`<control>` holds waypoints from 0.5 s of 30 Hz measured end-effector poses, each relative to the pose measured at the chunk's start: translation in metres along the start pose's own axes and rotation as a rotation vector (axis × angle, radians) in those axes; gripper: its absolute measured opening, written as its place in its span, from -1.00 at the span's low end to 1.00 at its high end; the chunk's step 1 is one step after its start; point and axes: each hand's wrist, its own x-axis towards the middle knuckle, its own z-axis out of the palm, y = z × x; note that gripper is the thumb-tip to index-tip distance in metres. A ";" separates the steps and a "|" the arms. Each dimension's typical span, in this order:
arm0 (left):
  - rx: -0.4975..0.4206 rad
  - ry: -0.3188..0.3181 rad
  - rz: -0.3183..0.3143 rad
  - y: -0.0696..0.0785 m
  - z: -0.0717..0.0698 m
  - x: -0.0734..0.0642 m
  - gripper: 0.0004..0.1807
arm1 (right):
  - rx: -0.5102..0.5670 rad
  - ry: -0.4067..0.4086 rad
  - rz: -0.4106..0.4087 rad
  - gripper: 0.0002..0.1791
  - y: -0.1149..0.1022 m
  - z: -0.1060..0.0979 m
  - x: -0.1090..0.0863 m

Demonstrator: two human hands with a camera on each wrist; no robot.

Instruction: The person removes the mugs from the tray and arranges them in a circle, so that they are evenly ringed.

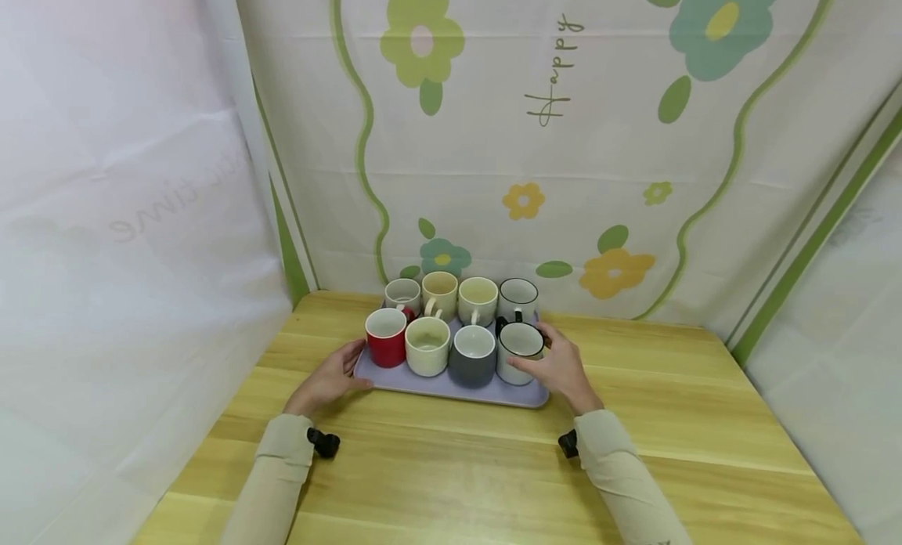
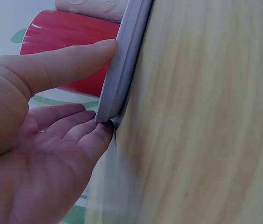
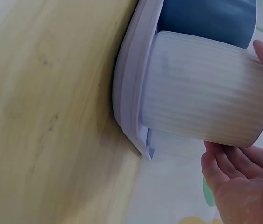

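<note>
A lavender tray (image 1: 430, 385) carries two rows of mugs on the wooden table. My left hand (image 1: 330, 379) holds the tray's left front corner, beside a red mug (image 1: 387, 348). In the left wrist view the thumb (image 2: 70, 65) lies at the tray's rim and the fingertips touch its corner. My right hand (image 1: 560, 369) grips a ribbed white mug (image 3: 206, 88) with a black rim at the tray's right front, thumb on one side and fingers on the other. Between these mugs stand a cream mug (image 1: 427, 357) and a dark grey mug (image 1: 472, 366).
In the back row are a white mug (image 1: 402, 293), two cream mugs, one nearer the left (image 1: 440, 288), and a black-rimmed white mug (image 1: 517, 294). A flower-printed cloth (image 1: 465, 146) hangs behind the table (image 1: 451, 467), with white cloth at both sides.
</note>
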 end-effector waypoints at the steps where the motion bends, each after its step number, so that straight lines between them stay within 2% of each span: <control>1: 0.002 0.000 -0.003 0.000 0.000 0.000 0.07 | 0.002 0.006 0.004 0.07 0.000 0.000 0.001; 15: 0.034 0.004 -0.028 0.003 0.000 0.000 0.07 | 0.006 0.082 -0.018 -0.14 0.000 0.003 0.007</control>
